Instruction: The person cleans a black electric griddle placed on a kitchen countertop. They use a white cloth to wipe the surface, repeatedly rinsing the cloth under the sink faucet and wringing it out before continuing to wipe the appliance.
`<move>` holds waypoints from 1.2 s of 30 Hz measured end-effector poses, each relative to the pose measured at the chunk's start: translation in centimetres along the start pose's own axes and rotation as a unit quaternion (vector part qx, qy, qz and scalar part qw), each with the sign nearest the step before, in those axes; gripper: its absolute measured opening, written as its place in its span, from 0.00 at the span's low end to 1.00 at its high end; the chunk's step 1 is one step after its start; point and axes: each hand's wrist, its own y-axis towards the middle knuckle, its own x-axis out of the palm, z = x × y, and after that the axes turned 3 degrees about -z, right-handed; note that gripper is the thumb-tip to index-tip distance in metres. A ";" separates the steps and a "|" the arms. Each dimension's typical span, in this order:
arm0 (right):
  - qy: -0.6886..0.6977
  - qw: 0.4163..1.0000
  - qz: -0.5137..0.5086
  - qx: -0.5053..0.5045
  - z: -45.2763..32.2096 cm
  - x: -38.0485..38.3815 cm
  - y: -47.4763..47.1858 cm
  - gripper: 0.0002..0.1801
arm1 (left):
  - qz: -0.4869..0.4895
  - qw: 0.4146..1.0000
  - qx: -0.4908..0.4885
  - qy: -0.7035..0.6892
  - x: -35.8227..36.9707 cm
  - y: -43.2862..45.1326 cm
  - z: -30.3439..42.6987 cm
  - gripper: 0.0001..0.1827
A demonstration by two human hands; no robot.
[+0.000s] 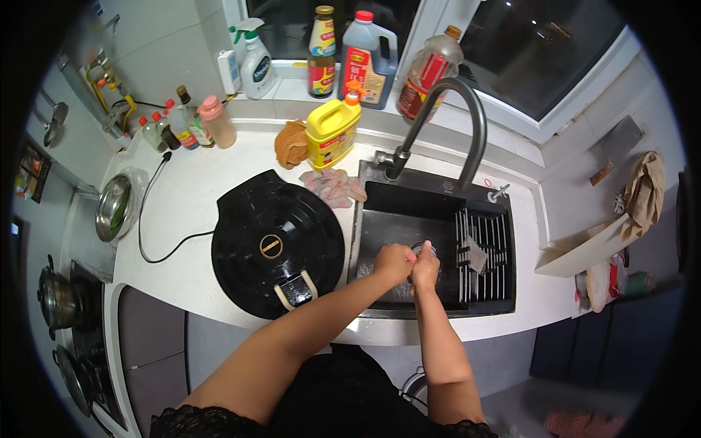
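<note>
Both hands are together over the black sink, close to its round drain. My left hand reaches in from the left with its fingers curled against my right hand. The right thumb points up and away from me, and its fingers are bent inward. Whether anything small is held between the palms is hidden. Wet patches glisten on the sink floor around them. A dark gooseneck faucet arches over the sink's back edge. To the hands' right, a metal roll-up rack carries a small pale scrap.
A round black electric appliance with a cord stands left of the sink. Behind it are a pinkish cloth, an orange-brown cloth and a yellow detergent jug. Bottles line the windowsill. A steel bowl holds a green vegetable.
</note>
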 end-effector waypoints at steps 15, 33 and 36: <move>0.125 0.955 -0.269 -0.025 -10.1 1.9 -5.5 0.06 | 0.041 0.914 -0.043 -0.402 -15.3 -5.1 0.1 0.10; 0.094 0.904 -0.413 -0.067 -15.3 16.9 -15.0 0.16 | -0.122 0.872 0.044 -0.472 -25.9 -12.2 -3.7 0.31; 0.018 0.908 -0.356 -0.220 -15.1 17.3 -13.5 0.17 | -0.060 0.916 0.017 -0.397 -26.4 -12.2 -3.4 0.16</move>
